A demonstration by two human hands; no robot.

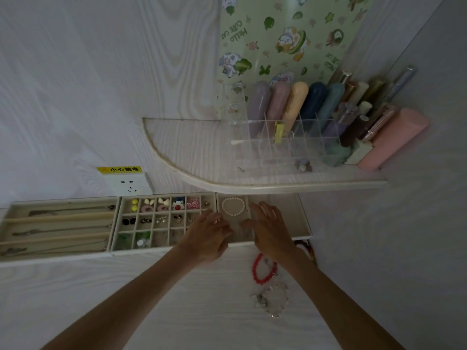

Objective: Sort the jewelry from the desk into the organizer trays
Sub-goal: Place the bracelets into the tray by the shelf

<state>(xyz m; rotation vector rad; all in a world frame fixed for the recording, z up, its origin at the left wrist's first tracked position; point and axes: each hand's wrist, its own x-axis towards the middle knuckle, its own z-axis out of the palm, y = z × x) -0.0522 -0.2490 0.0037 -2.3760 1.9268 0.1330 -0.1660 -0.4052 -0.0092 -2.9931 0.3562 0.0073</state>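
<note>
Three beige organizer trays stand in a row at the back of the desk. The right tray [302,223] holds a white pearl bracelet [233,206] in its back left compartment. Both hands hover over this tray. My left hand [207,238] reaches in with loosely bent fingers, and my right hand [271,232] has its fingers spread. Between their fingertips lies something pale and blurred [237,229]; I cannot tell what it is. On the desk near my right wrist lie a red bead bracelet [260,271] and a clear crystal bracelet [274,301].
The middle grid tray [115,233] holds earrings and small charms. The left tray [7,210] holds necklaces in long slots. A curved shelf [252,186] overhangs the trays and carries a clear acrylic organizer [290,145] with bottles. A wall socket [130,184] sits behind the trays.
</note>
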